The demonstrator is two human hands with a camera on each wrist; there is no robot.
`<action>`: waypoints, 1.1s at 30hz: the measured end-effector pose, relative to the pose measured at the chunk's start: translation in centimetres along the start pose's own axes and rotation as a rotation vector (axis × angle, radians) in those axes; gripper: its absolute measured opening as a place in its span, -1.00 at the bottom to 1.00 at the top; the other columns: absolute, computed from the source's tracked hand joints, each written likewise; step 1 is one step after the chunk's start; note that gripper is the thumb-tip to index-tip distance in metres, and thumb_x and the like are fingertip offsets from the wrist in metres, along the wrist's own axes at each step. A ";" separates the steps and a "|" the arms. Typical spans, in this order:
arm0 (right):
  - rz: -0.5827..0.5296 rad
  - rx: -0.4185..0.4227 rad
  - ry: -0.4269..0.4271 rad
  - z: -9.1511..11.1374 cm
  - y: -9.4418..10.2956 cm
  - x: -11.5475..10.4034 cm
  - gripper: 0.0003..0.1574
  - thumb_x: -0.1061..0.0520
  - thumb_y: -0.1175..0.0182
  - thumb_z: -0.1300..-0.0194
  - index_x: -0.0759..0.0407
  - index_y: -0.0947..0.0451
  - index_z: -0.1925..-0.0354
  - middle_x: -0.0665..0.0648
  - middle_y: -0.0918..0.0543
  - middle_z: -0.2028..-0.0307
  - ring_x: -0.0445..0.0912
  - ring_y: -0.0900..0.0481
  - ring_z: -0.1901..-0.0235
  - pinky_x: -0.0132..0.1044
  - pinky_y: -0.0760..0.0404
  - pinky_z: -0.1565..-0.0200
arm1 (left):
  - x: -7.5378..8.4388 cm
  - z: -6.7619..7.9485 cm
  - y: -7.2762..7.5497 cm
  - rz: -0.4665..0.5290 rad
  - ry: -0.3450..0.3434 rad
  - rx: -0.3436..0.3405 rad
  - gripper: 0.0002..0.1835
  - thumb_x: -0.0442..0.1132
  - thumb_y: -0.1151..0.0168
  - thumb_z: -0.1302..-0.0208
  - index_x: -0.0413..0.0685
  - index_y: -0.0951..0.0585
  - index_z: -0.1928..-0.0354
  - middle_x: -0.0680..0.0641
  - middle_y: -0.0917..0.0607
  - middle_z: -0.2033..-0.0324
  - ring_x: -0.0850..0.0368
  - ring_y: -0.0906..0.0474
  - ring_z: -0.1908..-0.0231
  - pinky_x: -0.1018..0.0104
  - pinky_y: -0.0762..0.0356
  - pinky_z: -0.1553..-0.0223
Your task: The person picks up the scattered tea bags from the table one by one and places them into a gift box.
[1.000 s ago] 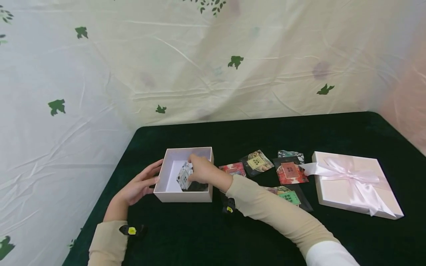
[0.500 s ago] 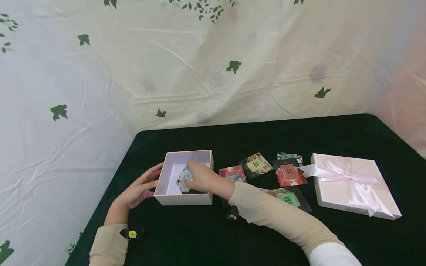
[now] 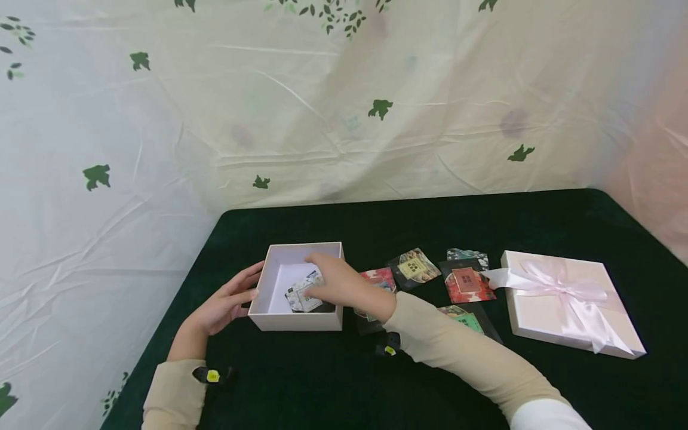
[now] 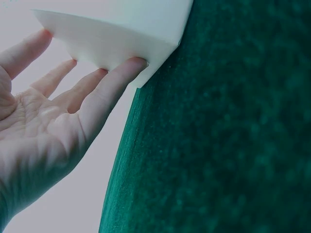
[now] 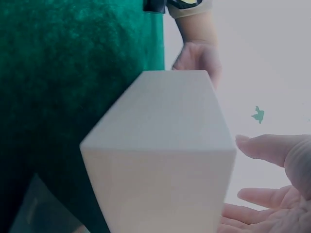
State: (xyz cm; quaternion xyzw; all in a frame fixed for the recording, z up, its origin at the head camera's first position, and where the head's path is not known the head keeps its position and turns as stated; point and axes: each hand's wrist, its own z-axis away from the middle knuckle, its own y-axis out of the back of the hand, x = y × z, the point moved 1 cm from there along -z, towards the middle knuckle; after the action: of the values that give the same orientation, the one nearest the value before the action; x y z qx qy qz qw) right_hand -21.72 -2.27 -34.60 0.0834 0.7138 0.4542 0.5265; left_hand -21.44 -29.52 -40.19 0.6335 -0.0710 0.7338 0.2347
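A pale open-topped box stands on the dark green table. My left hand rests against its left wall; in the left wrist view the extended fingertips touch the white side of the box. Inside the box, near the front right, lies a small white-and-grey patterned packet with a dark part beside it. My right hand reaches over the right wall, above the packet, thumb and fingers spread apart. From the right wrist view, this hand appears beside the box, with no object visible in it.
Several flat packets lie right of the box, among them one with a yellow label, one with a red label and one with a green label, partly under the right sleeve. Farther right sits a pale pink lid with a ribbon bow.
My right hand held the patterned packet inside the box earlier. Now its fingers have spread, the packet lies tilted lower, and the hand has drawn slightly right. The left hand stays in place.
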 end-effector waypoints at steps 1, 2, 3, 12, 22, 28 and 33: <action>-0.001 0.011 0.007 0.1 0.3 0.0 -0.23 0.09 -0.31 -0.20 0.27 -0.28 -0.30 0.24 -0.43 -0.25 0.06 -0.41 -0.22 -0.05 -0.39 -0.25 | 0.0 0.0 0.0 0.001 -0.002 -0.002 -0.31 -0.15 -0.01 -0.42 0.20 0.04 -0.49 -0.15 0.07 -0.49 -0.33 -0.04 -0.37 -0.26 -0.29 -0.19; -0.005 0.025 0.018 0.3 0.6 0.0 -0.24 0.10 -0.30 -0.20 0.28 -0.29 -0.30 0.24 -0.43 -0.25 0.07 -0.41 -0.21 -0.04 -0.40 -0.24 | 0.0 0.0 0.0 0.002 -0.003 -0.003 -0.31 -0.15 -0.01 -0.43 0.19 0.04 -0.49 -0.15 0.07 -0.49 -0.33 -0.03 -0.38 -0.26 -0.29 -0.20; -0.005 0.038 0.023 0.4 0.8 0.1 -0.24 0.09 -0.30 -0.20 0.28 -0.29 -0.30 0.24 -0.43 -0.26 0.08 -0.41 -0.21 -0.04 -0.41 -0.23 | 0.0 0.1 0.1 0.003 -0.004 -0.004 -0.31 -0.16 0.00 -0.43 0.19 0.04 -0.49 -0.15 0.08 -0.49 -0.33 -0.03 -0.38 -0.26 -0.28 -0.20; 0.015 0.112 -0.036 1.5 2.3 1.7 -0.24 0.04 -0.32 -0.20 0.25 -0.32 -0.28 0.24 -0.43 -0.24 0.09 -0.41 -0.21 -0.02 -0.45 -0.18 | 0.0 0.1 0.2 0.006 0.001 -0.008 -0.32 -0.18 0.03 -0.44 0.19 0.05 -0.49 -0.16 0.09 -0.49 -0.33 -0.05 -0.36 -0.24 -0.31 -0.20; 0.020 0.148 -0.194 2.6 2.4 5.2 -0.28 -0.02 -0.33 -0.18 0.25 -0.37 -0.22 0.29 -0.50 -0.14 0.11 -0.50 -0.11 -0.01 -0.56 -0.05 | -0.1 0.2 0.2 0.025 0.000 -0.021 -0.33 -0.21 0.05 -0.45 0.21 0.05 -0.49 -0.16 0.11 -0.49 -0.34 -0.02 -0.37 -0.24 -0.30 -0.20; 0.028 0.144 -0.224 3.3 2.2 6.9 -0.29 0.00 -0.33 -0.18 0.29 -0.37 -0.20 0.32 -0.50 -0.12 0.11 -0.53 -0.04 -0.03 -0.58 -0.01 | 0.0 0.2 0.2 0.031 -0.002 -0.023 -0.32 -0.20 0.04 -0.45 0.20 0.06 -0.49 -0.15 0.12 -0.49 -0.34 -0.01 -0.38 -0.25 -0.30 -0.20; 0.032 0.133 -0.242 3.9 2.1 7.9 -0.28 -0.01 -0.34 -0.17 0.29 -0.38 -0.19 0.28 -0.54 0.00 0.03 -0.54 0.09 -0.11 -0.61 0.09 | 0.0 0.2 0.2 0.033 -0.002 -0.018 -0.31 -0.18 0.03 -0.44 0.20 0.07 -0.49 -0.15 0.10 -0.49 -0.33 -0.02 -0.38 -0.25 -0.30 -0.19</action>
State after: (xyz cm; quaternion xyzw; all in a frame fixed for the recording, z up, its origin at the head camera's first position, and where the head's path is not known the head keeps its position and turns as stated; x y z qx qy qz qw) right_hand -22.68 5.81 -38.58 0.1838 0.6722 0.4010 0.5946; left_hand -21.32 -29.80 -40.06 0.6309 -0.0885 0.7362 0.2283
